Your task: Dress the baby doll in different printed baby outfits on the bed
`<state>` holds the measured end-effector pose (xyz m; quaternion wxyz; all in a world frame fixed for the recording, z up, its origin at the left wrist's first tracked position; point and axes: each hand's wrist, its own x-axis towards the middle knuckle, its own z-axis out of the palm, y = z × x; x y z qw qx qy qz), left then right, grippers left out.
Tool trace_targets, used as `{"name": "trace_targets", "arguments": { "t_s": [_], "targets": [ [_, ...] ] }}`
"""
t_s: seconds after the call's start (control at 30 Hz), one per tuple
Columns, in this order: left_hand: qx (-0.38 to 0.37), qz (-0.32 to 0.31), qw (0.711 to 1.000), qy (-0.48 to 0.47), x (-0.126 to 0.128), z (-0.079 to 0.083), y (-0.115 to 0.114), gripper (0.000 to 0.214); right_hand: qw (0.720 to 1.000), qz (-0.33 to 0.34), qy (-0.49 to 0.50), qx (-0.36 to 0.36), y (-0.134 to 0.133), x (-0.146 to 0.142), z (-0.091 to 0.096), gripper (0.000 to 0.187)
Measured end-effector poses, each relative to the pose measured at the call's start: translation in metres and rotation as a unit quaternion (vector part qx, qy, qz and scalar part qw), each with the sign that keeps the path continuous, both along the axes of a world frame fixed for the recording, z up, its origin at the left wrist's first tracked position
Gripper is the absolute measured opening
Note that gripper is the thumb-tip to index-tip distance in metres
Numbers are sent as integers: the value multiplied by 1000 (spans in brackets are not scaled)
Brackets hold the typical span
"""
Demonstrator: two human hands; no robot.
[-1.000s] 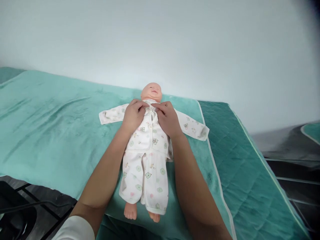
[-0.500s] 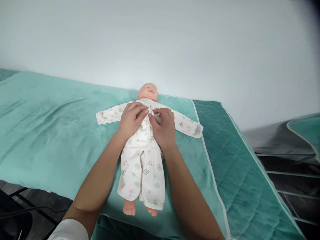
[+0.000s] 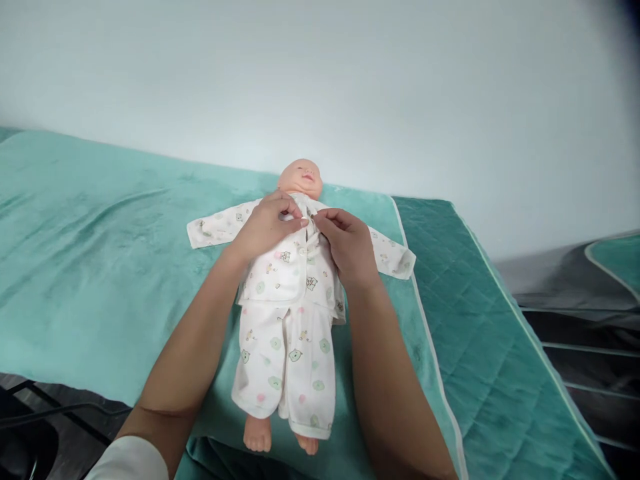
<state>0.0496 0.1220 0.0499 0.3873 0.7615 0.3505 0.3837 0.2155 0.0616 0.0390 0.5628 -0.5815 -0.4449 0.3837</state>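
Note:
A baby doll [image 3: 300,178] lies on its back, head toward the wall, arms spread and bare feet toward me. It wears a white printed long-sleeved shirt [image 3: 273,275] and matching trousers [image 3: 285,363]. At the upper chest, my left hand [image 3: 267,223] pinches one edge of the shirt's front opening between thumb and fingers. Facing it, my right hand [image 3: 350,243] is closed in a pinch on the other edge. A small gap shows between the fingertips. Any fastener there is too small to make out.
A light green blanket [image 3: 100,267] lies under the doll, over a darker quilted cover [image 3: 475,347] on the right. Behind is a plain pale wall [image 3: 320,80]. A metal rack [image 3: 590,348] stands at the right, and a black object [image 3: 30,433] at the lower left.
My right hand has shifted right and turned, pulling its side of the shirt outward. The fingertips of both hands have closed at the collar opening. The view has moved slightly closer.

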Motion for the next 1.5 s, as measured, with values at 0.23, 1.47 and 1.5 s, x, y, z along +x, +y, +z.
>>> {"name": "trace_targets", "arguments": {
  "t_s": [0.23,1.47,1.5],
  "targets": [
    [-22,-21,999,-45,2,5,-5,9,996,-1,64,68,-4,-5,-12,18],
    [-50,16,999,-10,-8,-7,-11,12,976,45,-214,24,-16,-17,3,27],
    [-44,18,999,-8,-8,-8,-11,11,976,44,-210,25,-16,-17,2,27]
  ]
}}
